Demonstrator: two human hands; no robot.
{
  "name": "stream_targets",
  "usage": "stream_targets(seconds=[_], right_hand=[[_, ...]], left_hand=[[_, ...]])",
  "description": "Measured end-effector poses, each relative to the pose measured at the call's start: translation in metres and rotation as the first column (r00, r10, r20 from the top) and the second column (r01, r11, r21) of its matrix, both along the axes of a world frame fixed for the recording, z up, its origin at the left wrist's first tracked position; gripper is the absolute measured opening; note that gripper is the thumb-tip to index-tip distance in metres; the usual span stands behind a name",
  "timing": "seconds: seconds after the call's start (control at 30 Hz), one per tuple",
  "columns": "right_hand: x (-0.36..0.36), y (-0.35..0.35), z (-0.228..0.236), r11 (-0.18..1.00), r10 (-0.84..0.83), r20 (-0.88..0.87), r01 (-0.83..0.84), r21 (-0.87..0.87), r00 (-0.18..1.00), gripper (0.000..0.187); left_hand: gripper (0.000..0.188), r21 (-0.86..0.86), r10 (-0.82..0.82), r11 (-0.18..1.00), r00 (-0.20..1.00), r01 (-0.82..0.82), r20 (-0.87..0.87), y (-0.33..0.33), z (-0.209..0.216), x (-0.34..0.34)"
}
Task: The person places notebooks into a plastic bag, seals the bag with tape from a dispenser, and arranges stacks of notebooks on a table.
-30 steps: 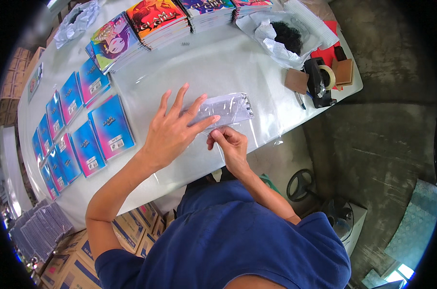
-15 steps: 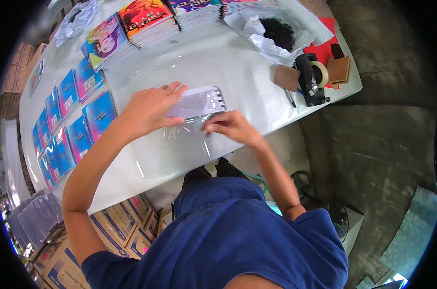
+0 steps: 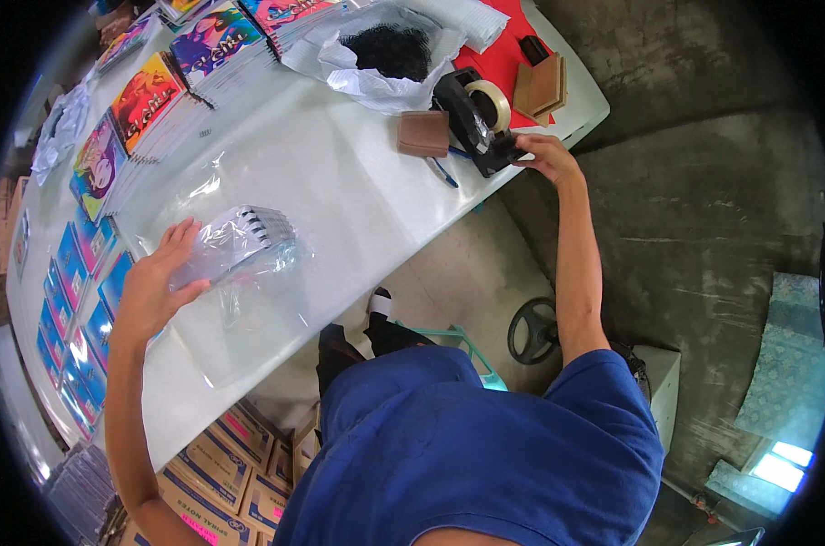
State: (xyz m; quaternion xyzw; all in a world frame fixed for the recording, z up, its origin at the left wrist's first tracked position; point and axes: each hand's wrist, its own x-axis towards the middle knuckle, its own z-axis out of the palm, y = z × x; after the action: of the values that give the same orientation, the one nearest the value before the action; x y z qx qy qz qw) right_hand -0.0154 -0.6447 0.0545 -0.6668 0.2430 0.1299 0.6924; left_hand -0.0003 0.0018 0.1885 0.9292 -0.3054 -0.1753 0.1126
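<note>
A small stack of spiral notebooks (image 3: 269, 225) lies in clear plastic film (image 3: 290, 284) on the table, its black coil binding toward the right. My left hand (image 3: 162, 278) grips the left end, with the thumb on the near side and the fingers over the far side. Out to the right, my right hand (image 3: 547, 156) is at the near end of a black tape dispenser (image 3: 472, 123), thumb and fingers pinched together. Whatever lies between those fingertips is too small to make out. A roll of tape (image 3: 491, 102) sits in the dispenser.
Blue notebooks (image 3: 94, 238) lie in rows at the left. Colourful spiral notebooks (image 3: 149, 96) are piled at the far side, beside a bag of black coils (image 3: 390, 53). A brown block (image 3: 422, 134) and a pen (image 3: 445, 173) lie near the dispenser. Cartons (image 3: 208, 469) stand below the table.
My right hand has left the film by the notebooks and reached right to the tape dispenser. My left hand stays on the wrapped stack. The view has turned toward the right.
</note>
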Motion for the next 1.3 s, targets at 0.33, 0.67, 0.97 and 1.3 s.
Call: stream_targets(seconds=[0.33,0.67,0.97,1.3], right_hand=[[-0.055,0.077,0.0,-0.034,-0.136,0.326,0.324,-0.945,0.936,0.018],[-0.075,0.485,0.063,0.99,0.131,0.125,-0.136,0.028,0.983,0.022],[-0.059,0.495,0.023,0.761,0.41,0.027,-0.326,-0.562,0.912,0.044],[-0.022,0.629,0.047,-0.695,0.709,-0.705,0.168,-0.699,0.0,0.03]], left_hand=[[0.074,-0.073,-0.036,0.997,0.999,0.038,0.032,0.011,-0.002,0.003],[0.069,-0.162,-0.107,0.975,0.962,0.151,0.251,0.023,-0.031,0.0],[0.055,-0.361,-0.107,0.92,0.983,0.154,0.148,0.037,-0.036,0.015],[0.068,-0.939,0.678,0.019,0.694,-0.344,-0.241,0.121,-0.069,-0.011]])
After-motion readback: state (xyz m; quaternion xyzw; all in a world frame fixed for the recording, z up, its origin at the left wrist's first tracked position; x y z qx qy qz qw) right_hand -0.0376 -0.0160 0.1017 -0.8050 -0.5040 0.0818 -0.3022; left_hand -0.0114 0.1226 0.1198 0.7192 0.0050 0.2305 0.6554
